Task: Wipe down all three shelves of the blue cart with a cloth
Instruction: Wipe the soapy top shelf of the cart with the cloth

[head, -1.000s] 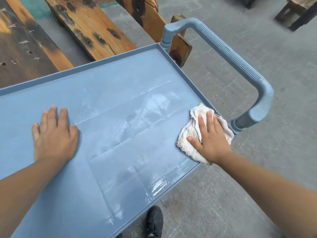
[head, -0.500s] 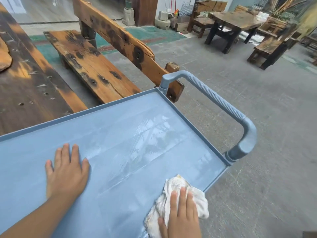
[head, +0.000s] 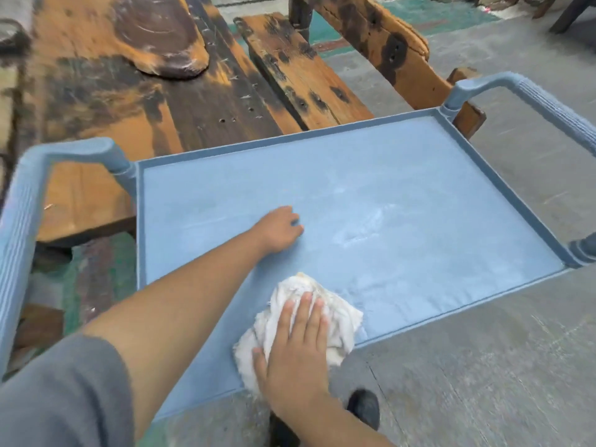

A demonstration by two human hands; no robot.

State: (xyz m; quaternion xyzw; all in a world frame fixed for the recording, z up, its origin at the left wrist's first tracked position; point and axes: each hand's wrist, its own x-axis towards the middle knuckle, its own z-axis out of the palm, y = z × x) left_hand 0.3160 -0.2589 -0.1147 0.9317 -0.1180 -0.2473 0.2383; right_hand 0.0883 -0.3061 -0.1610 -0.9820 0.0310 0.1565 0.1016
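Nearest me, a dark shoe stands on the floor. My right hand lies flat, fingers straight and together, pressing the white cloth onto the near edge of the blue cart's top shelf. Farther in, my left hand rests on the shelf, fingers curled, gripping nothing. Beyond stands a scorched wooden worktop.
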